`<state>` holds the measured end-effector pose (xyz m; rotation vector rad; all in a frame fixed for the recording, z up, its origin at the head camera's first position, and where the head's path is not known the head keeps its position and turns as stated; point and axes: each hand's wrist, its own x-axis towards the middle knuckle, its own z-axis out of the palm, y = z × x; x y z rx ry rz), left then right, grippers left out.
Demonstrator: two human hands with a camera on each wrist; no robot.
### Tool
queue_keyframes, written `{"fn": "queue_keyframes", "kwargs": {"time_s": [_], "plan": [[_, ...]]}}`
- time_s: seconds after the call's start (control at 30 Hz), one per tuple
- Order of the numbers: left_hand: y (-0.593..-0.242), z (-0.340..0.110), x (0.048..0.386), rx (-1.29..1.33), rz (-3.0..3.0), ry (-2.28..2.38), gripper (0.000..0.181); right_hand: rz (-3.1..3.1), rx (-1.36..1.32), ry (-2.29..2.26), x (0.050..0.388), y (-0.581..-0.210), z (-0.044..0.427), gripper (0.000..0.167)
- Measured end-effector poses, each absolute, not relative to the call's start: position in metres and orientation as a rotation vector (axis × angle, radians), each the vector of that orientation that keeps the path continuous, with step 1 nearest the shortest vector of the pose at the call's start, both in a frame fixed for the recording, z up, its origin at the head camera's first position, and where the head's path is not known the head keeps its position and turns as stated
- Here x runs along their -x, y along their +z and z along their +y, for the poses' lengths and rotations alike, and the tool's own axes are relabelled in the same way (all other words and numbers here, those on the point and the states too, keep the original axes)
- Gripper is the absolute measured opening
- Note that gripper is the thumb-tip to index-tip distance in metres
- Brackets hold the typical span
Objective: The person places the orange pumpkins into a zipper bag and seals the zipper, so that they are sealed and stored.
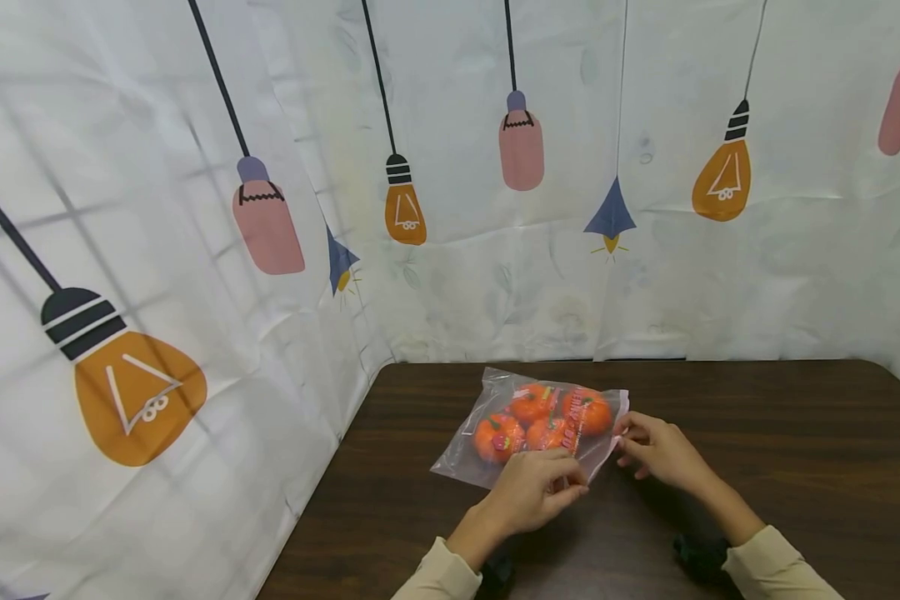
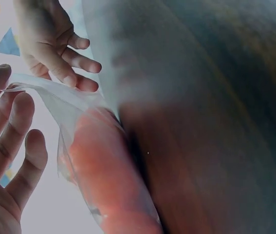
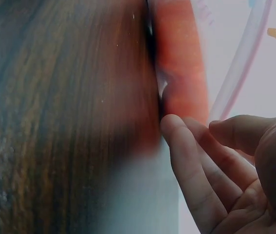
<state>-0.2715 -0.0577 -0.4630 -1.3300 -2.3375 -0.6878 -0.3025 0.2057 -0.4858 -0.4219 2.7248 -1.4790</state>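
Note:
A clear plastic bag (image 1: 461,452) with red lettering and a pinkish strip along its right edge lies on the brown table (image 1: 780,467). Inside it are several round orange fruits (image 1: 531,403), their exact kind unclear. My left hand (image 1: 532,492) pinches the bag's near right corner; thumb and forefinger meet on the film in the left wrist view. Farther up that same edge, my right hand (image 1: 663,454) pinches the strip between thumb and fingers. In the right wrist view, the bag's pinkish edge (image 3: 245,68) runs down to the thumb, and the finger contact is partly hidden.
A white curtain (image 1: 450,292) printed with hanging lamps stands behind the table and along its left side. Dark objects (image 1: 701,557) show under both wrists. Wood-grain tabletop extends to the right of the bag.

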Motion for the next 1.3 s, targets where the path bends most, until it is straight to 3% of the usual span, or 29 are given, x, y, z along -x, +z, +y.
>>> {"fn": "queue_keyframes", "kwargs": {"time_s": [0.53, 0.73, 1.3], "plan": [[-0.4685, -0.0542, 0.2709, 1.302, -2.518, -0.582, 0.016, 2.706, 0.296, -1.505, 0.3051, -0.4863, 0.2102, 0.016], [-0.47, -0.0534, 0.2714, 1.308, -2.559, -0.416, 0.009, 2.677, 0.264, -1.537, 0.3044, -0.486, 0.2096, 0.015], [-0.4671, -0.0583, 0.2733, 1.385, -2.609, -0.265, 0.011, 2.561, 0.109, -1.68, 0.3032, -0.4878, 0.2046, 0.017]]}}
